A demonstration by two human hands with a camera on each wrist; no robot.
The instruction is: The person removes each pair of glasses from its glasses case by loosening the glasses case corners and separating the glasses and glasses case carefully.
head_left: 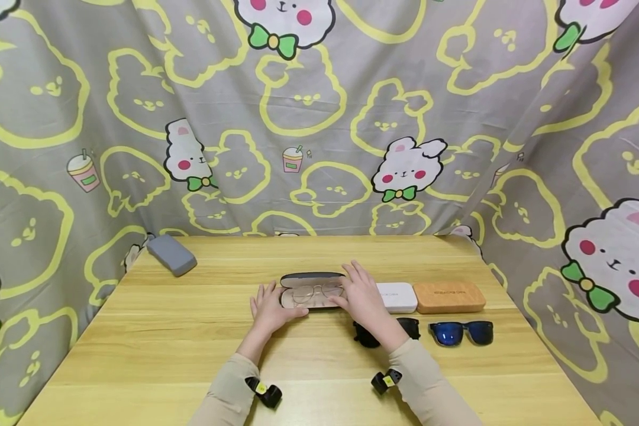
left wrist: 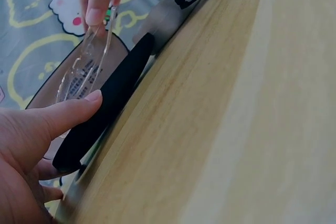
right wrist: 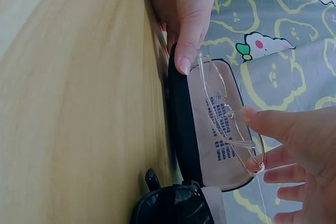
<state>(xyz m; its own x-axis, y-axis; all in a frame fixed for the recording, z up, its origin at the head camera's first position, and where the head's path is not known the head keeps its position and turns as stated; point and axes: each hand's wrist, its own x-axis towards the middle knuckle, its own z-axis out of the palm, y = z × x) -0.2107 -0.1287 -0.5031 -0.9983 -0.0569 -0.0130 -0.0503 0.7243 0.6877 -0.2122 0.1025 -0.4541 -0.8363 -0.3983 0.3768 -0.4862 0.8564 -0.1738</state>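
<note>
A black glasses case (head_left: 313, 276) with a pale lining lies open on the table. My left hand (head_left: 271, 309) grips its left end, thumb over the front rim (left wrist: 113, 103) and the other fingers around the end. Clear-framed eyeglasses (right wrist: 218, 114) are at the open case, over the lining, which bears dark printed text. My right hand (head_left: 363, 299) pinches them at their right end between thumb and index finger, the other fingers spread apart. In the left wrist view, the right fingertips (left wrist: 95, 17) meet the upper end of the frame.
Right of the black case stand a white case (head_left: 398, 297) and an orange-brown case (head_left: 450, 297), both closed. Dark sunglasses (head_left: 407, 326) lie partly behind the right wrist, with blue-lensed sunglasses (head_left: 461, 333) beside them. A grey case (head_left: 171, 255) sits at the table's back left corner, near the curtain (head_left: 319, 207).
</note>
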